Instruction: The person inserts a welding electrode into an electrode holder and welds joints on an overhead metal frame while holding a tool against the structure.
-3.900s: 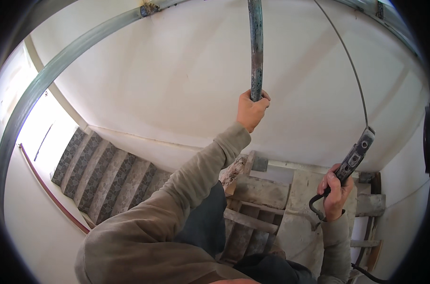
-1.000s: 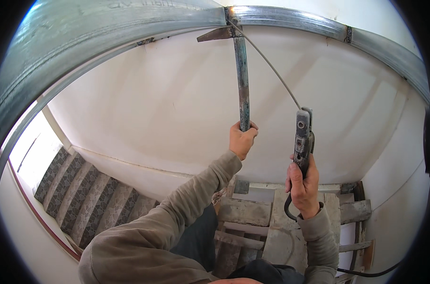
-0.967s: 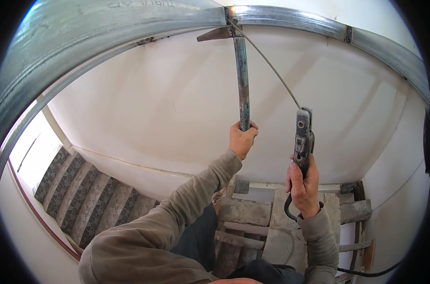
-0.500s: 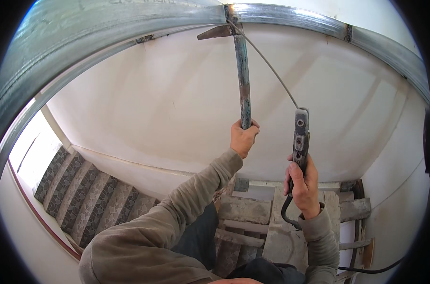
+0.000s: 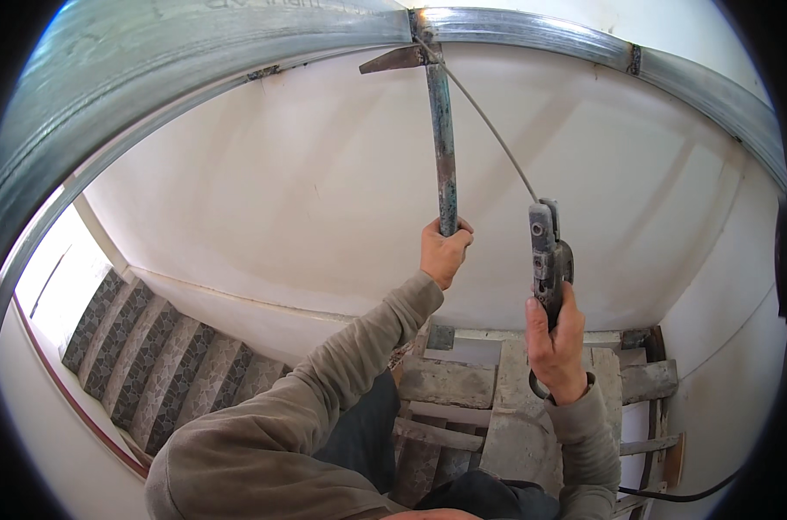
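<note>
In the bare left hand (image 5: 445, 253), a hammer (image 5: 443, 147) is held, with the fingers curled round the near end of its handle. The hammer is stood up in the middle, and its pointed head is turned left, just below the joint (image 5: 415, 26). On the right, a welding electrode holder (image 5: 543, 247) is clasped in the bare right hand (image 5: 556, 347). A thin welding rod (image 5: 491, 126) is gripped by the holder's far end and slanted far and left, past the hammer's head, to the joint. Whether the joint is touched by the rod's tip cannot be told.

The joint is set between a wide metal beam (image 5: 194, 61) on the left and a shiny metal beam (image 5: 532, 30) on the right. Dusty wooden boards (image 5: 450, 382) are seen lower down.

The long rod could be knocked off its spot if the right hand is shaken. The hammer could be dropped onto the boards if the left hand's hold is loosened. Bare skin might be burned by sparks, as no gloves are worn.
</note>
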`<state>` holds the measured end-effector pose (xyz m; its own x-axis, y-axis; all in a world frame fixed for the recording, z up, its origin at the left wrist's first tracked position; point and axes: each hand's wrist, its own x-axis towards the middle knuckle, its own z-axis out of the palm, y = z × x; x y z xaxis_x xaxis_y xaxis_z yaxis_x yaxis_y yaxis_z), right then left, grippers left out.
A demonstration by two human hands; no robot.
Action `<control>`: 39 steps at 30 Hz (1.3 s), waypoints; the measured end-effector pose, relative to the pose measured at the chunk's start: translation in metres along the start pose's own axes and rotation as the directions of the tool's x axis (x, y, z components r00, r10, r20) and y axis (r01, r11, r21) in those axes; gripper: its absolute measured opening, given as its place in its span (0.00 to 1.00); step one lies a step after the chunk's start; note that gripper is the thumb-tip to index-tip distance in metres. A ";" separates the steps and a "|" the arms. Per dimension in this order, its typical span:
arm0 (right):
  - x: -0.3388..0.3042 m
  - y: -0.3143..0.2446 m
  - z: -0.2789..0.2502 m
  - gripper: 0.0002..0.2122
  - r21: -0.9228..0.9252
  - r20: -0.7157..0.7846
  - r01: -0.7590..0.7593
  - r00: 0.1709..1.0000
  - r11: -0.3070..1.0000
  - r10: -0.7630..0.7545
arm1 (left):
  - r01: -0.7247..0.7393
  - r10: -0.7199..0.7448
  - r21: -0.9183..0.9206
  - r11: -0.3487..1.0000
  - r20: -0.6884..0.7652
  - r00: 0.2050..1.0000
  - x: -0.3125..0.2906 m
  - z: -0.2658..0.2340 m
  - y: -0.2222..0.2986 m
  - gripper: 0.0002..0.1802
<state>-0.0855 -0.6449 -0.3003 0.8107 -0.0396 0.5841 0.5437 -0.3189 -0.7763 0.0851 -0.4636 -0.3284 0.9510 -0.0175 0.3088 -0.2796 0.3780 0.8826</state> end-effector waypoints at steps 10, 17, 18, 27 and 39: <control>0.000 -0.003 -0.002 0.11 0.017 -0.016 0.016 1.000 1.000 -0.016 | -0.003 0.003 -0.002 1.000 -0.005 1.000 -0.002 0.004 0.004 0.03; 0.000 -0.011 0.001 0.12 -0.024 -0.021 0.031 0.999 0.999 -0.031 | -0.012 0.012 0.005 1.000 -0.005 1.000 0.001 0.001 0.002 0.03; -0.001 -0.010 0.000 0.12 -0.016 -0.018 0.008 1.000 1.000 -0.008 | -0.005 0.005 0.002 1.000 -0.006 1.000 0.001 0.001 0.001 0.03; 0.003 -0.014 0.000 0.12 -0.010 0.014 -0.028 1.000 1.000 0.028 | 0.000 0.002 0.055 0.998 -0.027 1.000 0.006 -0.009 -0.003 0.07; -0.051 0.045 -0.052 0.08 0.282 -0.163 -0.043 0.982 0.958 0.092 | -0.043 0.043 0.114 0.993 0.002 0.999 0.003 -0.021 0.008 0.02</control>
<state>-0.1139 -0.7060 -0.3526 0.8111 -0.2231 0.5407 0.5473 -0.0368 -0.8361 0.0883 -0.4409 -0.3284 0.9378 -0.0027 0.3472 -0.3336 0.2703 0.9031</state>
